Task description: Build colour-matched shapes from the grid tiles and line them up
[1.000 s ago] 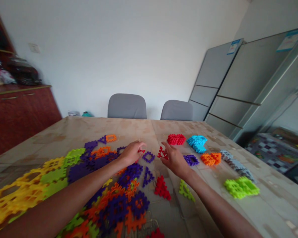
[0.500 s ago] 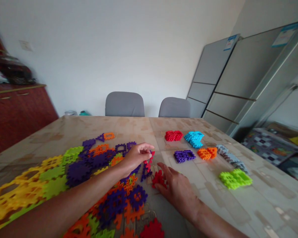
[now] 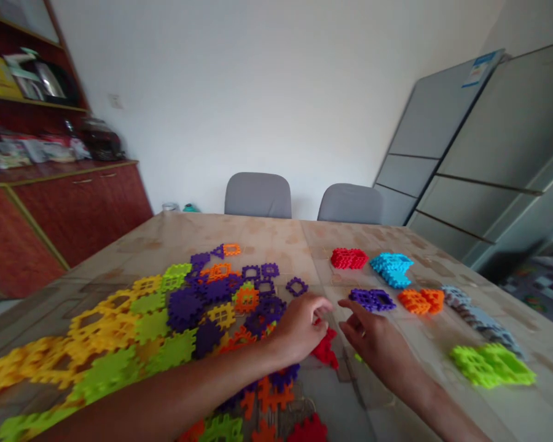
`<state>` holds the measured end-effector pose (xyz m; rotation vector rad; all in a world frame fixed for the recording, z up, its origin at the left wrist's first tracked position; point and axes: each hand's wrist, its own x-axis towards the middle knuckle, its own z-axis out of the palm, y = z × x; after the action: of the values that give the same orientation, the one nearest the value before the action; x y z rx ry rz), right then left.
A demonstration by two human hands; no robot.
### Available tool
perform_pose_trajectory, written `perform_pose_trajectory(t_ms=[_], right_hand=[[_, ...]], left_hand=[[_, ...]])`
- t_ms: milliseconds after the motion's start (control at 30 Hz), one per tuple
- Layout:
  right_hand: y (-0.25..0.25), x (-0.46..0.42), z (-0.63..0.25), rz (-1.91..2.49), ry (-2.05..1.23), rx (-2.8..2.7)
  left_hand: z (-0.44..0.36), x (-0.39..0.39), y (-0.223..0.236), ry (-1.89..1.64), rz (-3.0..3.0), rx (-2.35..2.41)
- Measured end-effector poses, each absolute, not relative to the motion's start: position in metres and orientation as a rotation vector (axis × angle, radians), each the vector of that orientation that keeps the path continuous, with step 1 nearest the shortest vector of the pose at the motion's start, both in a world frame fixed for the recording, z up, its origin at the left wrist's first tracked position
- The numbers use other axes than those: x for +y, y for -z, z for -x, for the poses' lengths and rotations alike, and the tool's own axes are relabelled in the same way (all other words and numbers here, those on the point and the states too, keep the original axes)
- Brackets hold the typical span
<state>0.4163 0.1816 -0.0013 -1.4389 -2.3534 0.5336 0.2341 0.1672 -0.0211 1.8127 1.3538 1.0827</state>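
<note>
My left grip [image 3: 304, 325] curls above a red toothed piece [image 3: 326, 351] on the patterned worktop [image 3: 271, 232], its fingers bent toward the thumb; from my remote post I cannot tell whether they are clamped on the bit of red showing at the fingertips. My right grip [image 3: 380, 341], thumb and fingers apart, faces it from just right of that red piece. A purple ring [image 3: 297, 286] lies beyond the left knuckles, and a purple stack [image 3: 372, 299] sits just past the right fingertips. The left hand hides part of the red piece, and my left forearm covers some of the mixed pile. Only a sliver of a green piece [image 3: 358, 357] shows by the right hand; another red piece [image 3: 308, 430] is cut off below.
</note>
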Motion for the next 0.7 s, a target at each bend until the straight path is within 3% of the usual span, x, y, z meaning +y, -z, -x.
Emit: perform_pose_trajectory(t_ms=[167, 433, 700], right_hand=[[0.006, 0.168, -0.402, 1.567, -0.591, -2.483], [0.001, 0.159, -0.389, 1.520, -0.421, -2.627], [0.010, 0.161, -0.390, 1.473, -0.246, -2.689]], left_hand=[[-0.158, 0.148, 0.002, -1.002, -2.053, 1.428], [0.007, 0.108, 0.029, -0.797, -2.255, 1.732], [0.009, 0.104, 0.024, -0.714, -2.316, 1.724]])
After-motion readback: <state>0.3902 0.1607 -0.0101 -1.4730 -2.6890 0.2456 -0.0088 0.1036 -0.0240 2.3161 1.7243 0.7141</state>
